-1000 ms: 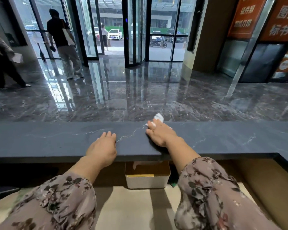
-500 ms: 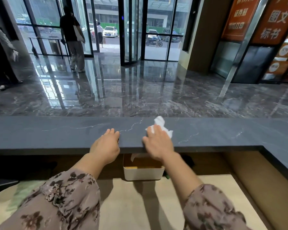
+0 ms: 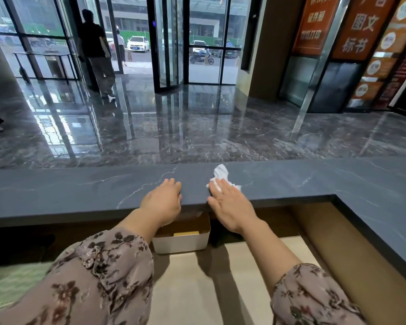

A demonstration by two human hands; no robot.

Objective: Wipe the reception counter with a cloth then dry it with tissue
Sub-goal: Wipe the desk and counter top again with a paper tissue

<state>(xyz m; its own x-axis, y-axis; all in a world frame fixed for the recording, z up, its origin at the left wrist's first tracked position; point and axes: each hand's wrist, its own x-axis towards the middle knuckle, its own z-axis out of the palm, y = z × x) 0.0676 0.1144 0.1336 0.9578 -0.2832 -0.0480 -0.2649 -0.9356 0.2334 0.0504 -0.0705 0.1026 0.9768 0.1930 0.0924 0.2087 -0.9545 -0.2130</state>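
Observation:
A dark grey marbled reception counter (image 3: 80, 191) runs across in front of me and turns toward me on the right. A crumpled white tissue (image 3: 220, 174) lies on its top near the middle. My right hand (image 3: 230, 205) presses flat on the tissue, fingers spread over its near part, palm at the counter's near edge. My left hand (image 3: 162, 202) rests flat on the near edge just to the left, holding nothing.
Under the counter, a white tissue box (image 3: 181, 242) stands on a pale lower desk (image 3: 197, 289). Beyond the counter lies a glossy dark lobby floor (image 3: 174, 127) with glass doors. A person (image 3: 96, 52) stands at the far left doors.
My right hand has drawn the tissue back toward the counter's near edge, and more of the tissue shows past my fingers. My left hand stays on the edge.

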